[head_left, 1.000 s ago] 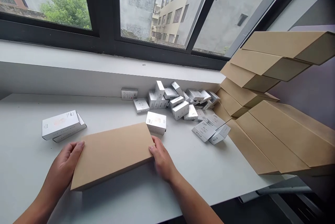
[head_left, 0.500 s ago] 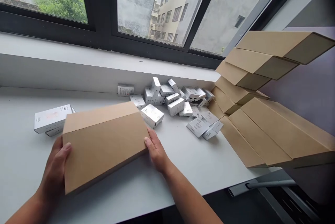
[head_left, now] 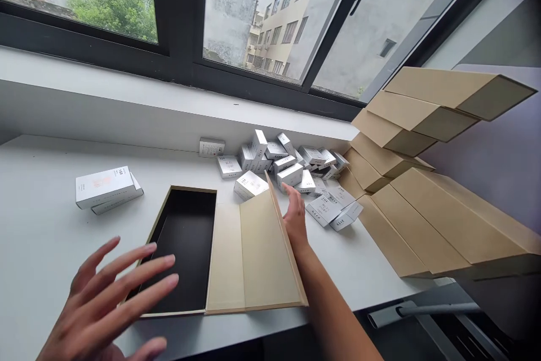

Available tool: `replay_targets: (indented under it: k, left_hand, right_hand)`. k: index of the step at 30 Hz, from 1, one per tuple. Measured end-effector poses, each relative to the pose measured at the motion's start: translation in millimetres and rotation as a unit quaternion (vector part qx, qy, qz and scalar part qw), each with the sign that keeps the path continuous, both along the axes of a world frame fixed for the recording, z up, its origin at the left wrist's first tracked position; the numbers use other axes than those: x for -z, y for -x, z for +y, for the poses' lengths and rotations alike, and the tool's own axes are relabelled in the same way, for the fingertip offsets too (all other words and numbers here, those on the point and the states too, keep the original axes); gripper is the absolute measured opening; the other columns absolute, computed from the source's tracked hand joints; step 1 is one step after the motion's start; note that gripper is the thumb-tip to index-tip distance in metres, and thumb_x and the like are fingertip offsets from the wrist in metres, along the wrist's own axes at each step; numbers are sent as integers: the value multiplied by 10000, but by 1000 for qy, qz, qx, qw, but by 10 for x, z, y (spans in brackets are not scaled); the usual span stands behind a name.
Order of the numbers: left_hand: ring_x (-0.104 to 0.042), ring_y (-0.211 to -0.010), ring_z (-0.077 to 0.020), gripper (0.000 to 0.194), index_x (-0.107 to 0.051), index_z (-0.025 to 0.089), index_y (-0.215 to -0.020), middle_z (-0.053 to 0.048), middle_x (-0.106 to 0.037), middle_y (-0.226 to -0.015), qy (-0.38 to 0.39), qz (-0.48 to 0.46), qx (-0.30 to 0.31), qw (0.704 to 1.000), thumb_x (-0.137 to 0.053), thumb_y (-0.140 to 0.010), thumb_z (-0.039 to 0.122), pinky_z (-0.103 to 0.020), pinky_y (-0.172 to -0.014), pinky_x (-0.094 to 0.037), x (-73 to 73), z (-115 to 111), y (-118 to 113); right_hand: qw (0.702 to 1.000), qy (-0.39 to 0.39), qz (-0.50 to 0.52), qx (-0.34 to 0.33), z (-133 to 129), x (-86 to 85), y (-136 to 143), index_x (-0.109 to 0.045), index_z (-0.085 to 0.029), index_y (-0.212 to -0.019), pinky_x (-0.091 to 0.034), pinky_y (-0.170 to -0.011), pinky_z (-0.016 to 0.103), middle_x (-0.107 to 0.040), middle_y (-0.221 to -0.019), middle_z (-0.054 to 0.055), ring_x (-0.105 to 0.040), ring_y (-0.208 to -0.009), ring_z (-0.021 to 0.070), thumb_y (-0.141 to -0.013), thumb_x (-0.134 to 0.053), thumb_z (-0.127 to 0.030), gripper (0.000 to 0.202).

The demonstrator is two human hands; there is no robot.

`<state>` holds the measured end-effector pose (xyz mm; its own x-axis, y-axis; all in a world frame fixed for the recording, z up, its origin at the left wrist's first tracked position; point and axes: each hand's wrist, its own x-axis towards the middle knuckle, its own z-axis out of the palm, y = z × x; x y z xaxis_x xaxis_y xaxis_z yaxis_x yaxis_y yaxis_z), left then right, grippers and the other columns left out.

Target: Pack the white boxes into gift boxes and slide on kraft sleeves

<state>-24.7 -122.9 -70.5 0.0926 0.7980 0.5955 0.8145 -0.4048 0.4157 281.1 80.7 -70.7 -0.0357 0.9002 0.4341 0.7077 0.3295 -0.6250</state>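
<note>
A brown cardboard gift box (head_left: 188,237) lies on the white table near its front edge, its black inside bare. Its hinged lid (head_left: 266,248) is folded out to the right, the outer panel tilted up and showing a cream lining. Behind that panel is my right hand (head_left: 295,217), against its outer face with fingers stretched out, the palm partly hidden. My left hand (head_left: 116,299) hovers over the box's near left corner, fingers spread, holding nothing. Beyond the lid sits a small white carton (head_left: 250,185), partly covered by the lid's edge.
Two stacked white cartons (head_left: 107,187) lie on the left of the table (head_left: 38,226). A loose heap of several small white cartons (head_left: 291,172) stands by the sill. Several brown boxes (head_left: 439,220) are piled at the right. A metal tube frame (head_left: 439,307) shows below the table edge.
The brown box was held closed between both hands; now it rests on the table with its lid swung open to the right. My left hand has let go of it.
</note>
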Motion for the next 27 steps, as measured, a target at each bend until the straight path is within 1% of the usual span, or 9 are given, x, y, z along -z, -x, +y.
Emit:
replay_targets:
  k: [3,5,8,10,13,17,21,24,27]
  left_hand:
    - [-538,-1326,-323,493,-675,370,-1243,-20,-682,-1318,27,94,43,994,-755,-761,436,-496,-1176,-343,5,102,262]
    - [-571,-1273,-285,359,-708,354,-1146,-11,-722,-1189,56,106,59,991,-733,-788,381,-369,-1043,-462,32,114,306]
    - [-652,-978,-229,92,-725,316,-866,-6,-704,-832,73,100,60,990,-639,-867,283,-330,-862,-486,48,66,215]
    - [-613,-752,-185,182,-695,293,-775,14,-627,-671,65,108,63,990,-585,-910,239,-344,-809,-455,39,23,127]
    - [-545,-613,-149,183,-692,287,-819,33,-592,-614,42,131,48,989,-571,-924,199,-341,-760,-419,49,-33,30]
    - [-536,-548,-139,115,-692,274,-926,30,-636,-640,1,153,8,988,-610,-901,199,-330,-692,-401,93,-77,-88]
    - [-548,-476,-141,215,-668,234,-1108,37,-640,-602,-6,131,-12,991,-579,-912,225,-325,-581,-386,-19,-24,-273]
    - [-622,-522,-157,451,-593,238,-1337,25,-700,-652,42,94,64,993,-603,-888,275,-295,-574,-459,-173,25,-405]
    - [-733,-797,-214,616,-512,300,-1452,-37,-791,-969,81,51,167,981,-637,-852,363,-287,-696,-565,-239,-25,-506]
  right_hand:
    - [989,80,-106,-58,319,-99,-83,-426,-168,-1468,-317,-1152,516,-473,-1502,144,-380,-1409,336,-823,-637,-378,710]
    - [980,108,-141,-95,514,-143,-51,-428,-176,-1482,-324,-1153,491,-475,-1520,129,-393,-1415,328,-829,-639,-356,709]
    - [964,145,-179,-130,730,-195,91,-452,-227,-1476,-410,-1080,435,-522,-1492,101,-498,-1340,303,-867,-596,-326,634]
    - [955,171,-205,-131,819,-224,214,-473,-233,-1455,-465,-982,415,-587,-1409,116,-594,-1211,309,-867,-593,-313,605]
    - [943,201,-240,-114,877,-257,363,-532,-186,-1366,-481,-856,399,-657,-1241,160,-654,-1039,328,-822,-645,-304,567]
    - [939,216,-251,-90,830,-331,291,-533,-172,-1303,-473,-810,382,-654,-1215,175,-637,-1038,345,-715,-762,-377,663]
    - [948,223,-224,-26,666,-530,-234,-439,-154,-1389,-496,-793,377,-612,-1288,194,-635,-1058,333,-702,-751,-404,794]
    - [970,216,-108,-16,424,-745,-694,-353,-190,-1473,-526,-788,393,-610,-1278,179,-648,-1043,315,-712,-747,-406,884]
    - [959,240,69,-137,51,-950,-900,-339,-263,-1514,-555,-749,416,-627,-1229,156,-663,-1002,319,-664,-816,-422,988]
